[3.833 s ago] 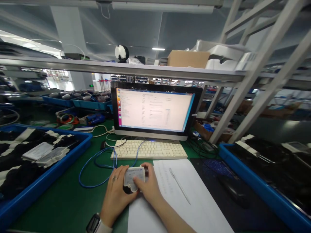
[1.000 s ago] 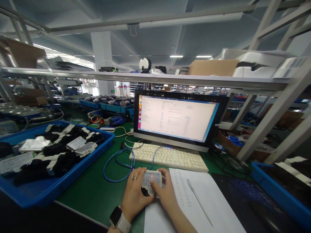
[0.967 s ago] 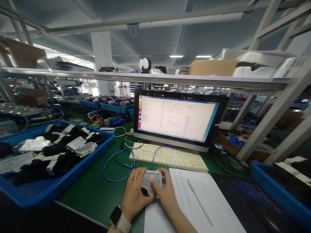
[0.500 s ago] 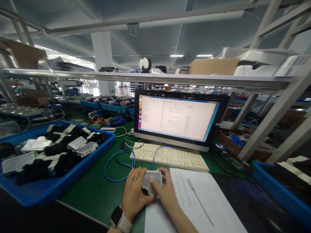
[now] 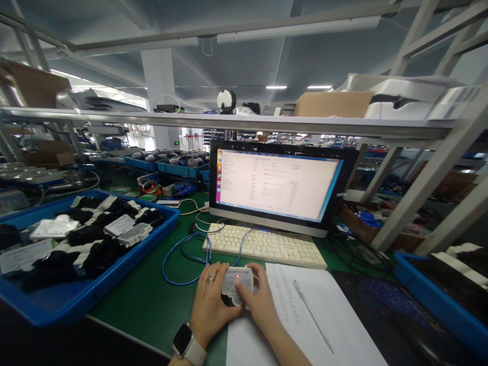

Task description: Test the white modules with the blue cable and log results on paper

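Observation:
Between my two hands is a small white electronic device (image 5: 233, 282) with printed text on its face and a lit red light. My left hand (image 5: 212, 300) wraps round its left side, and a dark part shows under that edge. My right hand (image 5: 261, 300) grips the right side, with the thumb lying on the printed face. A blue cable (image 5: 164, 264) loops on the green table beside my left hand. Under my right forearm lies a white paper sheet (image 5: 278, 345) with handwriting, and a pen (image 5: 313, 316) rests on it.
Behind my hands are a cream keyboard (image 5: 267, 246) and a lit monitor (image 5: 276, 180). On the left, a blue tray (image 5: 95, 295) holds several white and black devices. To the right are a dark mouse pad (image 5: 375, 305), a mouse (image 5: 415, 335) and another blue tray (image 5: 430, 300).
The view has shifted very slightly. Both hands keep the same hold on the device, and its red light stays lit.

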Motion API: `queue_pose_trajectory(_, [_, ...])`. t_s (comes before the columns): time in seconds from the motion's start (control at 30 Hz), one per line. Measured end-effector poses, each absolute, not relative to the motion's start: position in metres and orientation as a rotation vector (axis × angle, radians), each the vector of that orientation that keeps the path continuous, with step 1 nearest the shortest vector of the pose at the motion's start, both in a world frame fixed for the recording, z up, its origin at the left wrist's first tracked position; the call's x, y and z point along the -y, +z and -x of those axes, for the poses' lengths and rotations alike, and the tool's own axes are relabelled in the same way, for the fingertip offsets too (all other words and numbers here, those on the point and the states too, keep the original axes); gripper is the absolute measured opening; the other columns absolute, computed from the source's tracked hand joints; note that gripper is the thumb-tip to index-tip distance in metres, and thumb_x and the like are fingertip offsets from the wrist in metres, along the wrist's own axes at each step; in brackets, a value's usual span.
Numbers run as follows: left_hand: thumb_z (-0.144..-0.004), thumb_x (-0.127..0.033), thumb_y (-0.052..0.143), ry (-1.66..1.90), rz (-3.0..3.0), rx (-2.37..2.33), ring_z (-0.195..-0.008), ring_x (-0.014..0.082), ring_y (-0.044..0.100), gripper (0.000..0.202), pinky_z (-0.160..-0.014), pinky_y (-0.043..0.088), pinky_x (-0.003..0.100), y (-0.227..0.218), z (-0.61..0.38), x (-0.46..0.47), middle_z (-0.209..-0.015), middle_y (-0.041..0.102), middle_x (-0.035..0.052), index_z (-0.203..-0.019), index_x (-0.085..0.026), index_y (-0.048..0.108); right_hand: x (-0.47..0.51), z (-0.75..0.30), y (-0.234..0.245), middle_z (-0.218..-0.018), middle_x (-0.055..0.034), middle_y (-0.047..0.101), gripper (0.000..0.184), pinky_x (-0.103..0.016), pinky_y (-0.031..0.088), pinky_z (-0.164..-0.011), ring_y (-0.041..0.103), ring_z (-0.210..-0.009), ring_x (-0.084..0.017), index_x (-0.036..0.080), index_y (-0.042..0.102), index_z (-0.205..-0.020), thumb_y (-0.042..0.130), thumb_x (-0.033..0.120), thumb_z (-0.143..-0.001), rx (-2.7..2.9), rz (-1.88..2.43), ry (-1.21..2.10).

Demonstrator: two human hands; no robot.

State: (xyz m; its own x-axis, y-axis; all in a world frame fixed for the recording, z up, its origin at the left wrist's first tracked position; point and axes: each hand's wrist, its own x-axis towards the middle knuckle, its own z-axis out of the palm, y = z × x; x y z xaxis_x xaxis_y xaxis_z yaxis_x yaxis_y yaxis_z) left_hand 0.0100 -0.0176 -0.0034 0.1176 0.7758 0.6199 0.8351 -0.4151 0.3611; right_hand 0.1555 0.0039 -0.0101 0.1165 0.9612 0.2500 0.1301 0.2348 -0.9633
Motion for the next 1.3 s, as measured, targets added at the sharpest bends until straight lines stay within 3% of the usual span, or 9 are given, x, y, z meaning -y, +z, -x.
queue_pose_trajectory(1.3, [-0.057,-0.030,0.069,-1.205,2.309,1.700,-0.116,0.0347,0.049,0.069,-0.100,0.040,0.053,-0.0023,-0.0102,0.0177,-0.119,0.057,0.0141,-0.122,-0.015,0.049,-0.0043,-0.1569,-0.0131,-0.101,-0.0057,0.058,0.040,-0.038,0.050,-0.080,0.059,-0.090,-0.024,0.021,0.052,-0.102,0.066,0.031,-0.065,1.299,1.156,0.906])
